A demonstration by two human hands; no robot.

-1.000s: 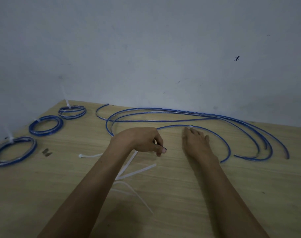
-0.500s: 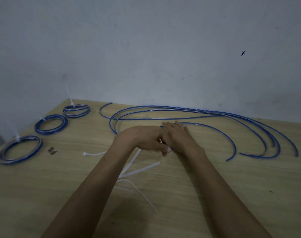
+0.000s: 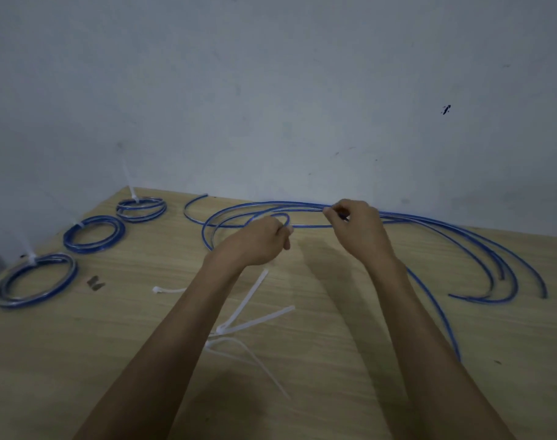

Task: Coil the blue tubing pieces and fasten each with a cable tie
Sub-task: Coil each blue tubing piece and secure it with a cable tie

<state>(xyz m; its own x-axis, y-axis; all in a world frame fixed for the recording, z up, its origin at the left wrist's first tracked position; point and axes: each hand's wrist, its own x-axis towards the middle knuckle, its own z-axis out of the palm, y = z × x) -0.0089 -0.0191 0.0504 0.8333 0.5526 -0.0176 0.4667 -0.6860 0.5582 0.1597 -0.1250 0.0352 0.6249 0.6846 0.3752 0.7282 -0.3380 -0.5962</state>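
1. Above the middle of the wooden table, both hands are raised and work one blue tubing piece.
2. The left hand has its fingers curled and pinching the tubing, which bends into a small loop just above the knuckles.
3. The right hand pinches the same tubing farther along, thumb and fingertips closed on it near the wall.
4. Between the two hands the tubing runs almost level, lifted off the table.
5. From the right hand the held piece drops behind the wrist and trails down along the right forearm toward the near edge of the table.
6. The loose tubing pieces lie in long sweeping curves along the far edge, fanning out and hooking back at the right.
7. At the left side lie three finished coils: the far coil, the middle coil and the near coil, well apart from each other, each with a white tie tail sticking up.
8. Spare white cable ties lie scattered on the table under and between the forearms; one more tie lies just left of the left forearm.
9. A small dark scrap sits near the near coil.
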